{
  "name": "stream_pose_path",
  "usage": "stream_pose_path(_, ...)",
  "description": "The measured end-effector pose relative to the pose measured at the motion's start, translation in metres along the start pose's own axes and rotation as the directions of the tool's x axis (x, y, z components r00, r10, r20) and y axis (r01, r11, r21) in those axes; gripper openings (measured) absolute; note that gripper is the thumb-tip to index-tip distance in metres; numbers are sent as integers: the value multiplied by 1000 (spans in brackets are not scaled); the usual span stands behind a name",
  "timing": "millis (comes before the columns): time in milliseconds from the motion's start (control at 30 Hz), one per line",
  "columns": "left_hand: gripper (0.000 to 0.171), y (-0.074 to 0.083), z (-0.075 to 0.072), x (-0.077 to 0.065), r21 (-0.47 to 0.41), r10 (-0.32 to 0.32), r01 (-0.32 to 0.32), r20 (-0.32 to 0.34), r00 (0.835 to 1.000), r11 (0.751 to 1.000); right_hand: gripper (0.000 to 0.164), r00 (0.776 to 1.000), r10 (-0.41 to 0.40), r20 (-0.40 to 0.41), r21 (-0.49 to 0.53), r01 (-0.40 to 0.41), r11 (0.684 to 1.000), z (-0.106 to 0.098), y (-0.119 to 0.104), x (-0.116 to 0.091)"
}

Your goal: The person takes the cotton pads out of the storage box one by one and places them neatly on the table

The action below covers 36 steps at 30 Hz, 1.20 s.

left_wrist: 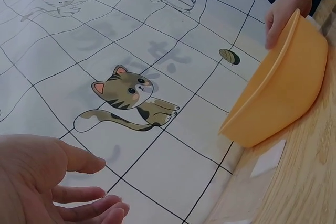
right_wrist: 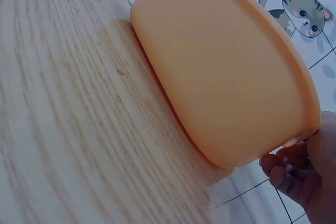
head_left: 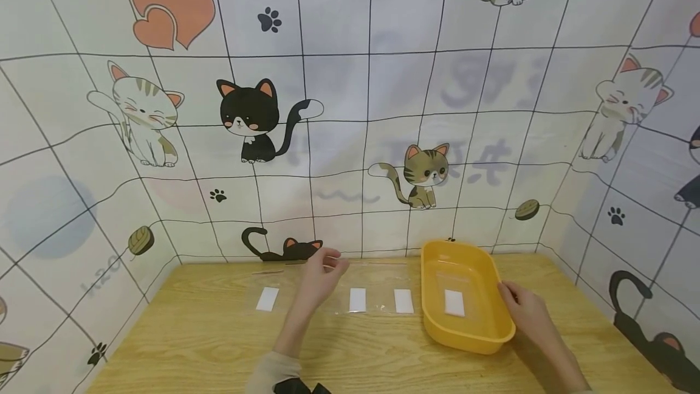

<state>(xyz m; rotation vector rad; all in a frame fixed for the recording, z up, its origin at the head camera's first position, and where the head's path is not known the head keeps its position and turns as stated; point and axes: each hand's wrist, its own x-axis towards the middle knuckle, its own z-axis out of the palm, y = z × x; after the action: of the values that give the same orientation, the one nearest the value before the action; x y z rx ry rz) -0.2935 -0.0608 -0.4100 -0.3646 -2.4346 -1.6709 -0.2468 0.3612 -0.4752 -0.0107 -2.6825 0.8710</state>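
Note:
My right hand (head_left: pixel 525 307) grips the right rim of a yellow plastic basin (head_left: pixel 467 338), thumb over the edge and fingers curled against the outside, as the right wrist view shows. Inside the basin lies a clear plastic bag with a white label (head_left: pixel 454 303). Several more clear bags lie in a row on the table, with white labels (head_left: pixel 267 299) showing left of my left hand and between it and the basin. My left hand (head_left: pixel 321 273) is over this row, its fingers loosely bent and holding nothing; in the left wrist view its fingers (left_wrist: pixel 86 195) are spread apart.
A wood-grain table (head_left: pixel 208 333) carries the basin and the bags. Behind it and at both sides hangs a white gridded cloth (head_left: pixel 339 90) printed with cartoon cats, meeting the table just past the bags and the basin.

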Motion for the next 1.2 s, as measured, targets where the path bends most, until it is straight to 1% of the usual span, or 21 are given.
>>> stream_pose_path(200,31,3,17,1,-1,29,-29,37,999,1000,44,999,-26,-22,12,26,1000,1,0,0)
stream_pose_path(467,30,9,36,4,-18,23,-23,54,998,1000,47,1000,-9,2,18,9,1000,1,0,0)
stream_pose_path(667,30,19,49,4,-58,19,-15,78,997,998,48,1000,-5,5,19,5,1000,0,0,0)
stream_pose_path(733,31,22,53,4,-87,9,-1,100,995,996,49,1000,-4,7,17,4,1000,0,-1,0)
stream_pose_path(900,29,31,64,6,-167,11,13,143,990,986,49,1000,-12,0,15,12,1000,0,0,0)
stream_pose_path(1100,26,39,80,6,-210,12,21,156,988,978,49,1000,-19,-4,12,19,1000,1,2,1)
stream_pose_path(1200,26,43,87,5,-219,16,23,174,985,976,48,1000,-15,3,11,15,1000,1,2,1)
